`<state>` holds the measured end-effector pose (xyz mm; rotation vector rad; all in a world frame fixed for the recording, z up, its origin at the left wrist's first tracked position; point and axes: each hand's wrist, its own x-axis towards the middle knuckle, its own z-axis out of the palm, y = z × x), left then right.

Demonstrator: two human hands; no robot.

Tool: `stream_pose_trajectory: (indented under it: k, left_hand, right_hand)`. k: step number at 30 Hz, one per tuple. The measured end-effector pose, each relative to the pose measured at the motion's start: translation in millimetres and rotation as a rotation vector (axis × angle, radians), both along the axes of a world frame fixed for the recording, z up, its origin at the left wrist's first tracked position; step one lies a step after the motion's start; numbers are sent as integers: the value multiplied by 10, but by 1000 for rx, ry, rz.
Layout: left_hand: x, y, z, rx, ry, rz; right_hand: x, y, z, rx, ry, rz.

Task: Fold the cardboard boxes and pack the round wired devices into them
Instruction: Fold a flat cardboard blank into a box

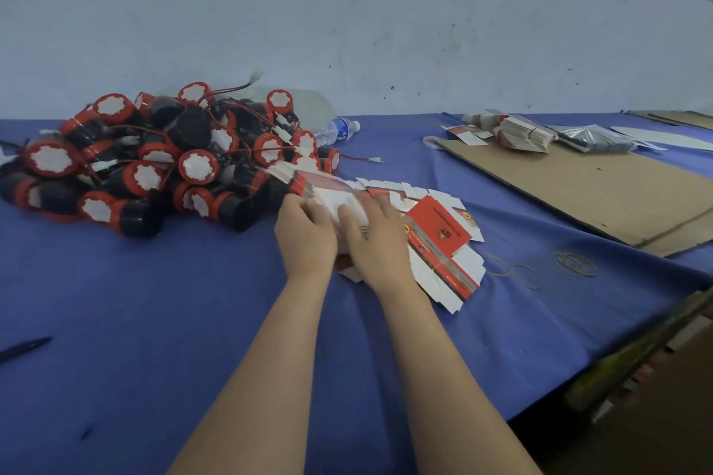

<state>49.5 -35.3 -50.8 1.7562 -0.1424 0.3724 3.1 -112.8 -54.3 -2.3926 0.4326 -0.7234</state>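
A heap of round black and red wired devices with white faces lies at the left of the blue table. Flat red and white cardboard boxes are spread in a loose pile at the middle. My left hand and my right hand are side by side on that pile, both with fingers on one white flat box. The left hand's fingers curl at its edge; the right hand's fingers lie over it.
A water bottle lies behind the devices. A brown cardboard sheet and a banded bundle of flat boxes sit at the right. Rubber bands lie near the table's right edge. A dark pen is at the left.
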Motion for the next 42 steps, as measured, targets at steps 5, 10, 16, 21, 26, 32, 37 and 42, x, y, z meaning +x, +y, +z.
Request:
stream_pose_trajectory:
  k: [5, 10, 16, 21, 26, 32, 37, 42]
  left_hand:
    - [-32, 63, 23, -29, -139, -47]
    - [15, 233, 55, -46, -190, -43]
    - [95, 286, -65, -621, 365, -223]
    - [121, 305, -106, -817, 517, -372]
    - [205, 337, -124, -905, 448, -172]
    - [82, 286, 149, -918, 203, -217]
    - [-41, 146, 507, -1022, 168, -336]
    - [-234, -236, 426, -967, 361, -503]
  right_hand:
    - [45, 107, -46, 2, 95, 77]
    - [121, 92, -77, 20, 138, -28]
    - [138, 105, -140, -44, 170, -121]
    - [133, 118, -160, -47, 127, -168]
    - [130, 90, -50, 114, -192, -215]
    - [98, 128, 96, 200, -375, -40]
    - [2, 58, 242, 144, -505, 1]
    - [-275, -241, 191, 172, -469, -190]
